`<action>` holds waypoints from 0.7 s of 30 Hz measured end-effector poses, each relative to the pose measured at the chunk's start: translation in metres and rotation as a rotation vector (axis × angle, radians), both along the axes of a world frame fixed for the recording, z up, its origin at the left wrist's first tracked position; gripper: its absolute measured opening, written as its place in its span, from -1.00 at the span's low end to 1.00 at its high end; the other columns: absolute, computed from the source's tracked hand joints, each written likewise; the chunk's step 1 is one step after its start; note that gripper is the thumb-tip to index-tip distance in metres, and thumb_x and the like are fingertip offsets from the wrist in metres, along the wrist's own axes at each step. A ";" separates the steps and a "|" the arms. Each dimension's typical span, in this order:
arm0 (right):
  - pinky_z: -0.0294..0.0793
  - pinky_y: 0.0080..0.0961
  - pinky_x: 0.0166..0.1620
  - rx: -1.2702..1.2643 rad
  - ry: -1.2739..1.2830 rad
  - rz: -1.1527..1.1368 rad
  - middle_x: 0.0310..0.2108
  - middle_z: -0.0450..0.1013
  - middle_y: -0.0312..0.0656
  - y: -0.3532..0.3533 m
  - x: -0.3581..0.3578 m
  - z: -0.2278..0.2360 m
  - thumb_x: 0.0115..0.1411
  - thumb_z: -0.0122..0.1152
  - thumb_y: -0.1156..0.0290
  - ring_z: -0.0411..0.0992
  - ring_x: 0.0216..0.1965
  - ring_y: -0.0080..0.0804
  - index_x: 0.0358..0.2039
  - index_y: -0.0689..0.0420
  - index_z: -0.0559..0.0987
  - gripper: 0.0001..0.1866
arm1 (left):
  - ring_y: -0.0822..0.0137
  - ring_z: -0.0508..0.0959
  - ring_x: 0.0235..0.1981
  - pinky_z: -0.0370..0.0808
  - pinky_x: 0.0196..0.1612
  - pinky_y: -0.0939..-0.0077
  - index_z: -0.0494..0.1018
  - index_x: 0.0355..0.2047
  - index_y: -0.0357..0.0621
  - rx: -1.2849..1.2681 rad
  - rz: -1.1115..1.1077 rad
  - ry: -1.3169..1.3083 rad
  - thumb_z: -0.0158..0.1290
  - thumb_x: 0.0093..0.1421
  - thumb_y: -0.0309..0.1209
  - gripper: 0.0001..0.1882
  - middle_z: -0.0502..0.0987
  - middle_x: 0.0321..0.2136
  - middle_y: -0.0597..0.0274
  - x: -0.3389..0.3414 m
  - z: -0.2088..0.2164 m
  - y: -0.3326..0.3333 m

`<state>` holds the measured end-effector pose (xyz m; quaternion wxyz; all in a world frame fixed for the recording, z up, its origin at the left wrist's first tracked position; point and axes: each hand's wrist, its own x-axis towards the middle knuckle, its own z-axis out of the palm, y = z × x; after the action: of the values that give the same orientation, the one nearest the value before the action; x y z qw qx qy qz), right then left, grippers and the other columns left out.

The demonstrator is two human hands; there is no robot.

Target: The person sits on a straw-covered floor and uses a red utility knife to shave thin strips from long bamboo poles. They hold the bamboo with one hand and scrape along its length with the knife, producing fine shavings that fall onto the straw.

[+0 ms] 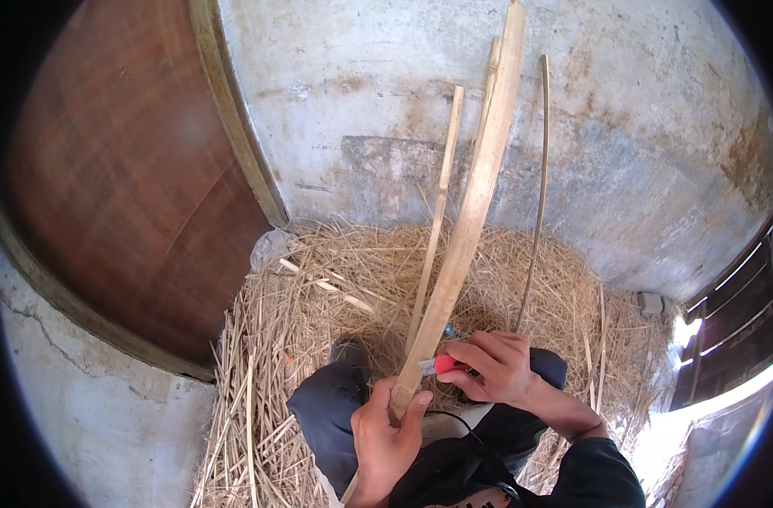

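My left hand [386, 436] is closed round the lower end of a long, wide, pale strip [467, 229] that looks like split bamboo. The strip slants up and away, its far end high in front of the wall. In my right hand [496, 368] is a red-handled knife [445, 364], fingers wrapped round it. Its short blade touches the strip's right edge, just above my left hand. A narrower pale stick [441, 195] stands close on the strip's left, and a thin dark stick [542, 169] rises beyond my right hand.
Straw and thin split pieces [319, 254] cover the floor round my dark-clad legs [327, 406]. A stained plaster wall [640, 169] rises ahead. To the left is a brown door panel [132, 169] in a wooden frame; at the right, dark slats [733, 322] with light coming through.
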<state>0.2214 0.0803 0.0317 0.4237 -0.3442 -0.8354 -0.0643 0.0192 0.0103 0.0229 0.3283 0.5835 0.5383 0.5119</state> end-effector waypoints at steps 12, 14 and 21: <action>0.34 -0.56 -0.57 0.036 -0.030 -0.050 -0.56 0.42 -0.43 0.001 0.002 0.005 0.03 0.61 0.07 0.42 -0.64 -0.52 -0.23 0.01 0.71 -0.61 | 0.21 0.62 -0.59 0.50 -0.47 0.38 0.56 -0.13 -0.31 -0.153 -0.016 0.039 0.24 0.41 -0.36 -0.78 0.66 -0.49 -0.05 -0.003 0.013 -0.002; 0.33 -0.56 -0.57 0.033 -0.045 -0.052 -0.57 0.42 -0.44 0.000 0.002 0.008 0.04 0.61 0.07 0.42 -0.64 -0.53 -0.24 0.01 0.71 -0.62 | 0.22 0.62 -0.60 0.50 -0.47 0.38 0.56 -0.13 -0.32 -0.137 -0.018 0.038 0.24 0.41 -0.37 -0.77 0.66 -0.50 -0.04 -0.003 0.011 -0.003; 0.32 -0.57 -0.57 0.070 -0.050 -0.077 -0.58 0.42 -0.44 0.001 0.002 0.006 0.03 0.61 0.06 0.44 -0.62 -0.54 -0.25 0.00 0.71 -0.62 | 0.30 0.61 -0.62 0.47 -0.51 0.44 0.56 -0.15 -0.31 -0.143 -0.026 0.051 0.25 0.41 -0.38 -0.79 0.67 -0.51 -0.01 -0.007 0.012 -0.005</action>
<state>0.2236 0.0817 0.0373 0.4118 -0.3593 -0.8291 -0.1180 0.0126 0.0052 0.0347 0.3620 0.5783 0.5740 0.4528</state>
